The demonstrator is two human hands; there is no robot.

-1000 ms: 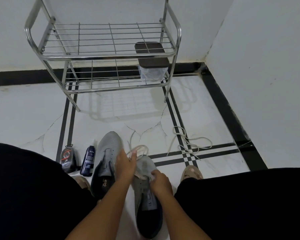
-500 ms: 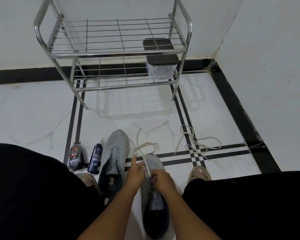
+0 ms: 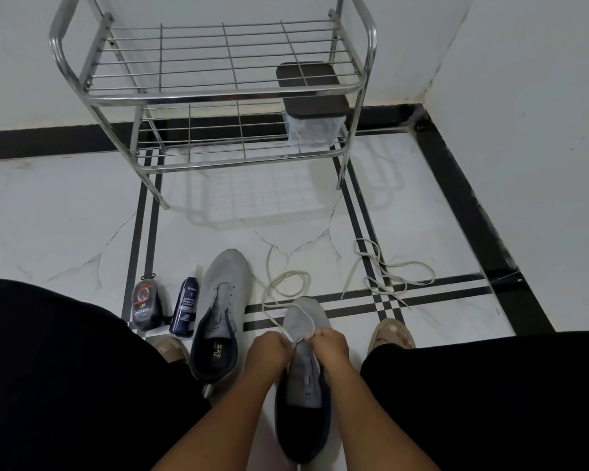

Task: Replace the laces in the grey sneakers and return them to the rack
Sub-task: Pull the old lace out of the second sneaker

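Two grey sneakers lie on the white floor between my knees. The left sneaker [image 3: 223,300] has no lace and nobody touches it. Over the right sneaker [image 3: 305,379], my left hand [image 3: 269,350] and my right hand [image 3: 329,345] each pinch part of a pale lace [image 3: 286,287] at its front eyelets. The rest of that lace loops loosely on the floor ahead of the toe. A second lace [image 3: 388,270] lies in a tangle to the right. The steel shoe rack [image 3: 218,93] stands against the wall ahead, both shelves free of shoes.
A clear box with a dark lid [image 3: 312,107] sits at the right end of the rack's lower shelf. A shoe polish sponge [image 3: 146,302] and a dark cleaner bottle [image 3: 186,304] lie left of the sneakers. My bare toes [image 3: 391,333] rest to the right; a wall closes the right side.
The hands have come together lower on the right sneaker's front, both on the lace. The lace's loose loop now lies stretched out on the floor. The view has shifted slightly.
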